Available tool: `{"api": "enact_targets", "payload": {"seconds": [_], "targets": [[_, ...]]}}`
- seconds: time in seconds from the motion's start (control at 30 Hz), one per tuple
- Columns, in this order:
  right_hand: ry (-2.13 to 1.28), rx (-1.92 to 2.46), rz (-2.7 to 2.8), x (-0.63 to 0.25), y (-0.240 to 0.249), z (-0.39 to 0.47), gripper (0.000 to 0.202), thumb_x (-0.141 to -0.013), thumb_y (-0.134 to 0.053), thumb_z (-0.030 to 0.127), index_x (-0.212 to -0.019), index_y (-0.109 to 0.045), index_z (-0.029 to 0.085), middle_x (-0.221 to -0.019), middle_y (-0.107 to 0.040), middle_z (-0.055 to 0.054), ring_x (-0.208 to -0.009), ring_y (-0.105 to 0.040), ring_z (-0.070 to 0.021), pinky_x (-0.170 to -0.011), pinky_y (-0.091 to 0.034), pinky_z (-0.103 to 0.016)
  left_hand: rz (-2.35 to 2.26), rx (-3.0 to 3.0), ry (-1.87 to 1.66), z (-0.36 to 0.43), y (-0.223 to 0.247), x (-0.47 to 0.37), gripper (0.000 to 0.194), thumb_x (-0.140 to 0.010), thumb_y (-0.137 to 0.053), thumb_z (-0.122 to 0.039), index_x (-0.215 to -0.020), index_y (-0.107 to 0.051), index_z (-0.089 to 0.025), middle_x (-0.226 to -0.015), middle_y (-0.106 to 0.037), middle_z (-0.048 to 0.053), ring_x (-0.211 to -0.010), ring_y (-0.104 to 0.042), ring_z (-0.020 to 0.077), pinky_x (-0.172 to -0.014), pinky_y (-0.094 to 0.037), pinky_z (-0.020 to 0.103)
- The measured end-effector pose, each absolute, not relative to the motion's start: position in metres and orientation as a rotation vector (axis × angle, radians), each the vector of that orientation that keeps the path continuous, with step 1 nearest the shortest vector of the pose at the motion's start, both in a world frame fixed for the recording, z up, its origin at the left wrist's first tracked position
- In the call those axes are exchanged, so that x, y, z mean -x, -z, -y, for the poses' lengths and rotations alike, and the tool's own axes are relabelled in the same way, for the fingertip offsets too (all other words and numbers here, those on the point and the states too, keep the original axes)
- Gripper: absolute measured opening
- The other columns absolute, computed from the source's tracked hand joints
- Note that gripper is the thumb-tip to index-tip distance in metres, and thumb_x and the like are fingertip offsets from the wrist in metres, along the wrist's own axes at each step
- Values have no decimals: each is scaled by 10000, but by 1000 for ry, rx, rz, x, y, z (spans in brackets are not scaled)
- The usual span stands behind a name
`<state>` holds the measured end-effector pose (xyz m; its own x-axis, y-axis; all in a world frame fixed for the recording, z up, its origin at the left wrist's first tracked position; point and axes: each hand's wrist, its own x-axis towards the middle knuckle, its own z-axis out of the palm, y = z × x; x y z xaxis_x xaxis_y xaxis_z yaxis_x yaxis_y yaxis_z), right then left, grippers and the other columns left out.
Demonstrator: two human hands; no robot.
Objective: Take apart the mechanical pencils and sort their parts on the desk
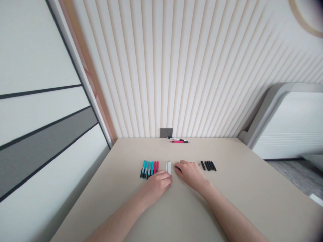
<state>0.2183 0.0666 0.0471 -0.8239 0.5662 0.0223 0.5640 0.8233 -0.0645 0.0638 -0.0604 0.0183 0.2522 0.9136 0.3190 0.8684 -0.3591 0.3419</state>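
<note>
My left hand [159, 182] rests on the table with its fingers curled together. Its fingertips reach the near ends of a row of thin white sticks [169, 166], which look like pen refills; anything inside the fingers is hidden. Left of them lie several pen barrels, turquoise [149, 166] and pink [156, 165], with dark lower ends partly behind that hand. My right hand [189, 172] is closed just right of the white sticks. Between its thumb and fingers shows a short black pen part [178, 168]. Several similar black pieces [208, 165] lie in a row beyond its right side.
Two whole pens lie at the table's back edge, a white and black one [176, 139] and a pink and black one [179, 142]. A dark wall socket [166, 132] sits behind them on the ribbed wall. A white cabinet [45, 134] stands left, a headboard [287, 124] right.
</note>
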Motion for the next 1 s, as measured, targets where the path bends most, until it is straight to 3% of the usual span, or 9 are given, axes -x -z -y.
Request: {"api": "enact_targets", "payload": {"seconds": [0.1,0.27,0.43,0.63,0.8,1.0], "targets": [[-114,937,2944,-220,-47,-68,235,-971,-436,303,-993,-663,248,-933,-692,-41,-832,-681,-192,-657,-398,-248,-1719,-2403,-721,60,-17,-63,204,-938,-498,-143,-951,-700,-168,-1036,-686,69,-1032,-601,195,-926,-502,333],[-315,904,2719,-225,-43,-74,304,-942,-494,359,-1229,-566,291,-987,-703,-27,-852,-681,-185,-680,-415,-244,-1722,-2430,-737,60,-16,-63,201,-940,-498,-143,-939,-698,-163,-1019,-688,66,-1013,-599,195,-913,-505,334],[-493,918,2404,-235,-41,-88,283,-904,-515,455,-1078,-618,256,-806,-704,-4,-671,-648,-173,-628,-419,-256,-1718,-2484,-728,60,-16,-63,187,-938,-511,-150,-942,-696,-169,-1002,-689,53,-996,-599,191,-896,-510,326],[-598,1099,2163,-266,-40,-128,323,-889,-472,458,-1007,-672,234,-791,-713,-27,-602,-604,-162,-620,-429,-280,-1720,-2494,-765,60,-17,-64,166,-920,-543,-131,-938,-702,-177,-997,-698,46,-986,-604,183,-885,-518,321],[-1060,1162,1825,-300,-32,-167,428,-839,-512,510,-1050,-632,158,-819,-726,-75,-531,-571,-147,-528,-429,-274,-1749,-2467,-765,60,-17,-64,168,-911,-551,-118,-957,-702,-172,-1009,-698,44,-997,-606,184,-902,-521,331],[-1280,1146,1616,-320,-31,-180,444,-759,-637,557,-928,-620,147,-926,-734,-145,-693,-680,-196,-581,-459,-267,-1751,-2457,-778,60,-12,-62,178,-913,-546,-125,-979,-700,-184,-1017,-696,45,-1011,-605,183,-911,-525,340]]}}
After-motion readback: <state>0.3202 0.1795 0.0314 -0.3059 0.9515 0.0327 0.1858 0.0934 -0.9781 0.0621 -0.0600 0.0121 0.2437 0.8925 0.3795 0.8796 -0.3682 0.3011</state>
